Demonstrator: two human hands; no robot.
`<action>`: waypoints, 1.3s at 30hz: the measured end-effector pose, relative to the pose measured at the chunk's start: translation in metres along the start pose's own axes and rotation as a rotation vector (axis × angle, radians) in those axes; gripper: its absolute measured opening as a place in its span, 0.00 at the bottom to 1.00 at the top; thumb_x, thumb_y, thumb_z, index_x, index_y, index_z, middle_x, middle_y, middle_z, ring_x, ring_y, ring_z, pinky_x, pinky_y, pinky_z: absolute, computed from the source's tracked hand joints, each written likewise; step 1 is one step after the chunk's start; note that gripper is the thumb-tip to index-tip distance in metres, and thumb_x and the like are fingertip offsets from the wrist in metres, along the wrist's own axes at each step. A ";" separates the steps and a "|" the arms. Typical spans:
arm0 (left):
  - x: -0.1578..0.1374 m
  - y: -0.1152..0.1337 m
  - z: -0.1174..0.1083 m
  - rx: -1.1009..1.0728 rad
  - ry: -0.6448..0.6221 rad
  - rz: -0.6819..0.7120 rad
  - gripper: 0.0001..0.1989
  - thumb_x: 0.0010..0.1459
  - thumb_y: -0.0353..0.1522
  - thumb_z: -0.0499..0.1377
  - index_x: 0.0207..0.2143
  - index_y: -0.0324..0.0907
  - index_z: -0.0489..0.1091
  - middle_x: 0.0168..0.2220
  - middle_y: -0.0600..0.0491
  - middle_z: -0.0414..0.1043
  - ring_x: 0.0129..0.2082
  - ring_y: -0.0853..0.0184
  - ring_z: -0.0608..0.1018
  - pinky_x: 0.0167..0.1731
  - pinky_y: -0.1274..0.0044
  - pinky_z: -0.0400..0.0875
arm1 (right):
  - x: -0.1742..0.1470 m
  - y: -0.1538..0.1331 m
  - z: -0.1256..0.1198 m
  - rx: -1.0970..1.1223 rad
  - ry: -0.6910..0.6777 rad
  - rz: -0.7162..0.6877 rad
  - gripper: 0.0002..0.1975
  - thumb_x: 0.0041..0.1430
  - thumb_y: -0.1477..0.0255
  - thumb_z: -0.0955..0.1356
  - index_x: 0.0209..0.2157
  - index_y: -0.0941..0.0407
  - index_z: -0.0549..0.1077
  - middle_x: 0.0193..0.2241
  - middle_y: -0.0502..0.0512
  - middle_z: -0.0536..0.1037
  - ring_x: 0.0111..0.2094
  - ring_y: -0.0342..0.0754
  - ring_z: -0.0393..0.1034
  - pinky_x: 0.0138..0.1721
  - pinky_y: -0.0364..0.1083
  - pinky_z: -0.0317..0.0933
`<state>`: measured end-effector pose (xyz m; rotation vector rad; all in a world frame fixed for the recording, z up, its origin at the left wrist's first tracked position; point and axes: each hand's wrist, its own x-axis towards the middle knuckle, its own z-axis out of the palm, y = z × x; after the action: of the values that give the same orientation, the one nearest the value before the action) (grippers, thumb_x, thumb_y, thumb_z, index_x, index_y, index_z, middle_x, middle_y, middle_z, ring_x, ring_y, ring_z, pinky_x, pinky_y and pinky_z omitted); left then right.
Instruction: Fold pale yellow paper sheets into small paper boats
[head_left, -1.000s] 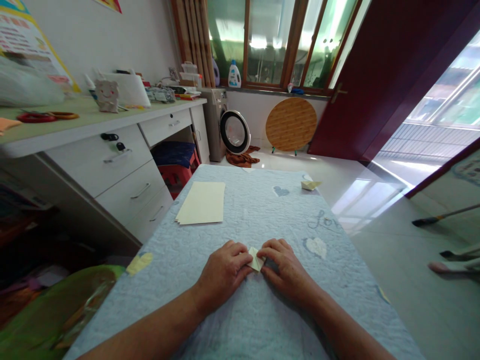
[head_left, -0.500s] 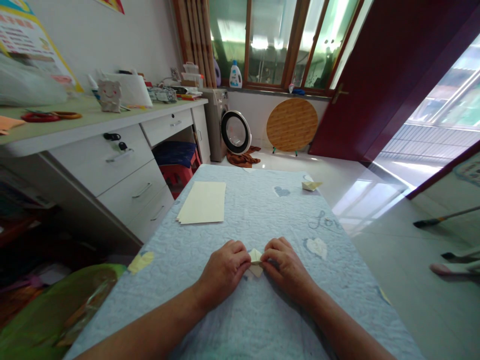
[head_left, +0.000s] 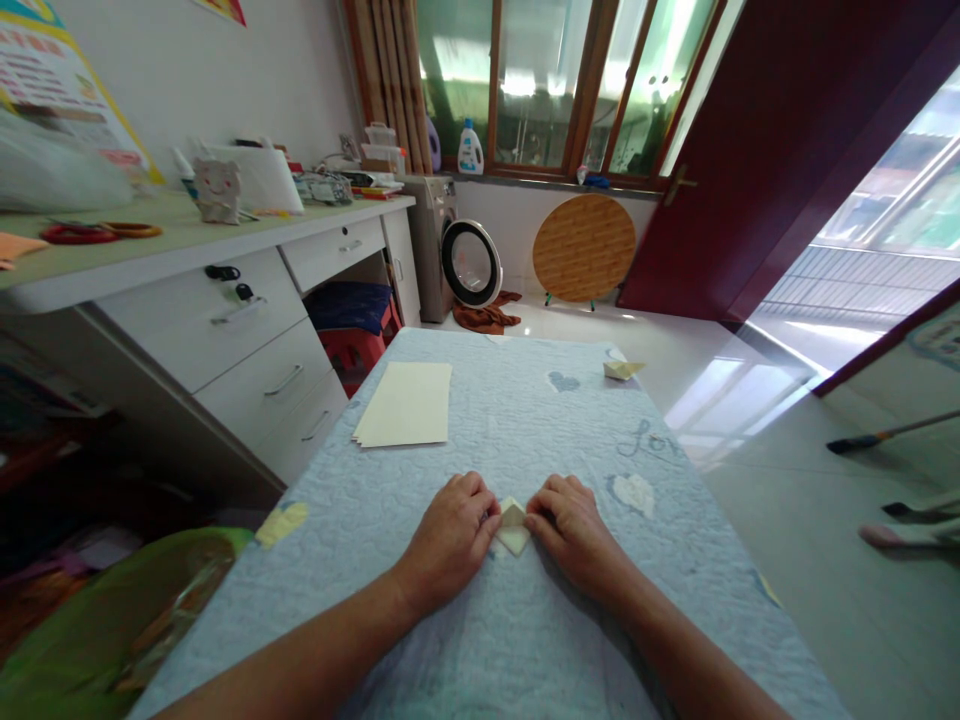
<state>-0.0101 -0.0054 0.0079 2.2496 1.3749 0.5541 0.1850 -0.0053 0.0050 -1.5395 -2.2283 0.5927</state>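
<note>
A small piece of folded paper [head_left: 514,538], pale cream and diamond-shaped, lies low over the cloth between my hands. My left hand [head_left: 456,530] pinches its left corner between thumb and fingers. On the opposite corner, my right hand [head_left: 571,522] has its fingers closed in the same way. The paper's upper part is folded to a peak, while its lower point faces me. My fingers hide both side corners.
A stack of cream paper sheets [head_left: 409,405] rests on the blue quilted tablecloth [head_left: 510,400], back left. A folded paper boat [head_left: 622,370] sits near the far right corner. At left stand a green-lined bin [head_left: 202,545] and a white desk [head_left: 225,340].
The paper's lower flap now lies more open and flat, showing a fuller diamond. My hands have drawn very slightly apart, still at the two corners.
</note>
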 end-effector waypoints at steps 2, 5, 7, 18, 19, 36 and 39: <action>0.000 0.002 0.000 0.052 -0.003 -0.021 0.08 0.64 0.28 0.55 0.32 0.39 0.71 0.37 0.49 0.68 0.41 0.60 0.69 0.45 0.69 0.65 | 0.000 -0.001 0.001 -0.027 0.004 0.015 0.05 0.62 0.76 0.69 0.30 0.56 0.74 0.33 0.52 0.73 0.39 0.49 0.64 0.42 0.48 0.52; -0.001 0.003 0.001 0.116 -0.006 -0.055 0.08 0.65 0.29 0.54 0.33 0.39 0.71 0.38 0.49 0.68 0.41 0.60 0.69 0.44 0.68 0.65 | 0.001 -0.002 0.002 -0.064 0.009 0.027 0.05 0.62 0.75 0.68 0.31 0.56 0.74 0.33 0.52 0.73 0.38 0.49 0.64 0.42 0.48 0.52; -0.001 0.003 0.002 0.148 -0.010 -0.070 0.08 0.65 0.30 0.54 0.33 0.39 0.71 0.38 0.48 0.68 0.41 0.59 0.69 0.45 0.68 0.65 | 0.001 -0.002 0.003 -0.085 0.009 0.035 0.05 0.62 0.75 0.68 0.31 0.56 0.74 0.33 0.52 0.73 0.38 0.49 0.63 0.42 0.48 0.52; 0.001 0.004 0.007 0.243 -0.017 -0.083 0.10 0.67 0.30 0.51 0.35 0.39 0.71 0.39 0.48 0.68 0.42 0.59 0.68 0.45 0.67 0.64 | 0.004 -0.004 0.006 -0.208 -0.019 0.053 0.06 0.65 0.74 0.66 0.32 0.56 0.73 0.35 0.53 0.74 0.40 0.50 0.63 0.42 0.48 0.50; 0.001 0.004 0.007 0.250 -0.017 -0.085 0.10 0.67 0.30 0.51 0.35 0.39 0.71 0.39 0.48 0.68 0.42 0.59 0.68 0.45 0.67 0.64 | 0.004 -0.005 0.005 -0.218 -0.020 0.053 0.06 0.65 0.74 0.65 0.32 0.56 0.73 0.35 0.53 0.74 0.40 0.50 0.63 0.42 0.48 0.50; 0.000 0.006 0.007 0.287 0.011 -0.112 0.09 0.65 0.30 0.52 0.34 0.41 0.71 0.37 0.49 0.70 0.41 0.58 0.69 0.43 0.67 0.63 | 0.004 -0.012 0.004 -0.239 0.019 0.100 0.06 0.62 0.73 0.67 0.30 0.56 0.72 0.33 0.53 0.74 0.39 0.50 0.64 0.40 0.48 0.48; 0.000 0.006 0.006 0.290 0.011 -0.104 0.10 0.66 0.30 0.52 0.34 0.41 0.70 0.37 0.49 0.70 0.40 0.59 0.69 0.43 0.67 0.63 | 0.003 -0.012 0.005 -0.242 0.023 0.104 0.07 0.63 0.73 0.66 0.30 0.56 0.72 0.33 0.53 0.75 0.39 0.51 0.64 0.40 0.48 0.48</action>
<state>-0.0030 -0.0086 0.0063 2.3810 1.6581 0.3505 0.1720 -0.0066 0.0073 -1.7785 -2.2807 0.3409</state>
